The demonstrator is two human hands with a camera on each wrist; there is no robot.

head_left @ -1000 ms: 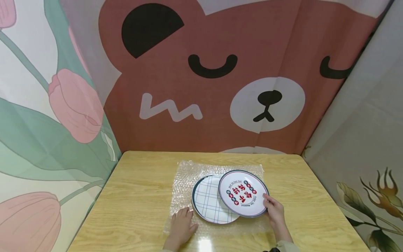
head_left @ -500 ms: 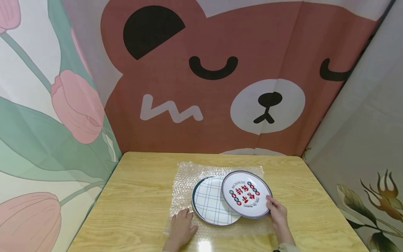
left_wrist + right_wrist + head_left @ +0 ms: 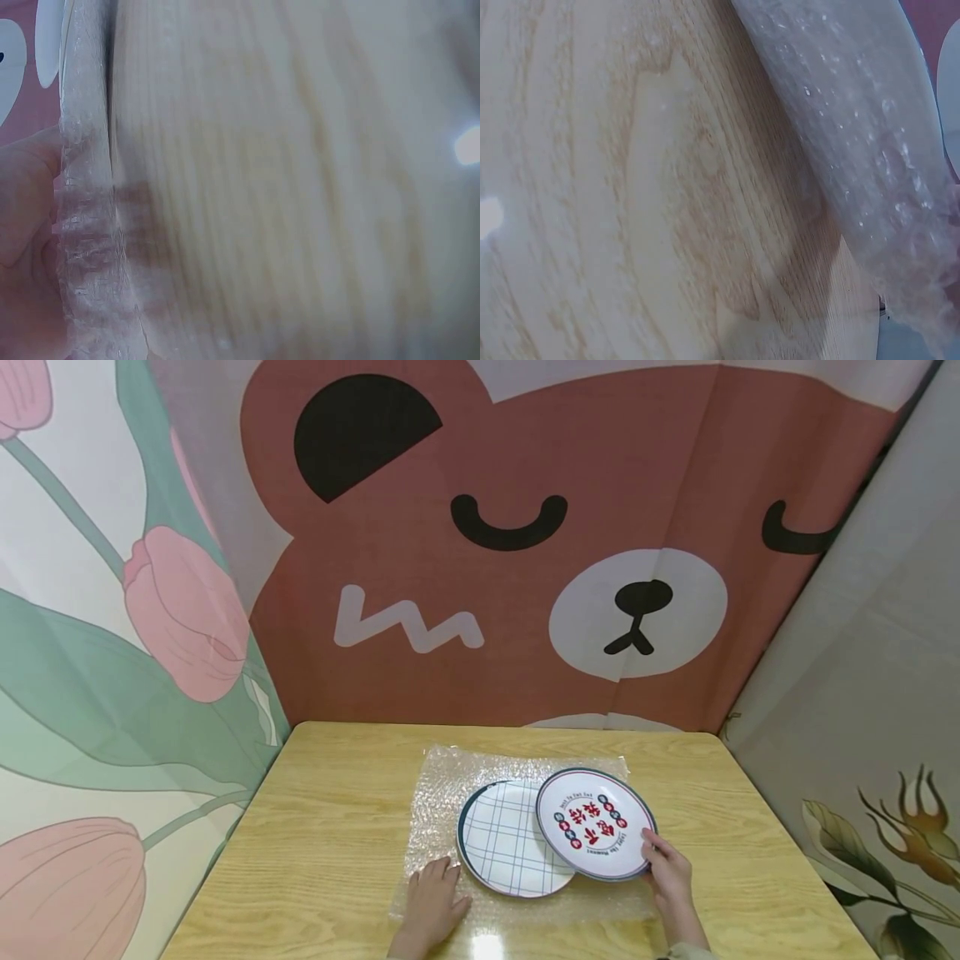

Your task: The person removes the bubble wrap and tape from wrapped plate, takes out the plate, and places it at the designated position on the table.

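In the head view my right hand (image 3: 669, 875) pinches the near right rim of a round white plate (image 3: 570, 810) with red characters and a dark rim. It is tilted and overlaps the right side of a second plate (image 3: 495, 843), which has a blue grid pattern. That grid plate lies on a sheet of bubble wrap (image 3: 438, 785). My left hand (image 3: 432, 897) rests on the wrap's near left corner, fingers extended, left of the grid plate. The left wrist view catches part of this hand (image 3: 26, 240) behind the wrap's edge (image 3: 86, 195).
A wooden table (image 3: 322, 827) lies beneath everything. Behind it hangs a cloth with a brown bear print (image 3: 405, 543). Printed cloths also close in the left side (image 3: 187, 610) and the right side (image 3: 855, 693).
My right hand has shifted a little to the right with the red-lettered plate, uncovering slightly more of the grid plate. The left hand has stayed in place.
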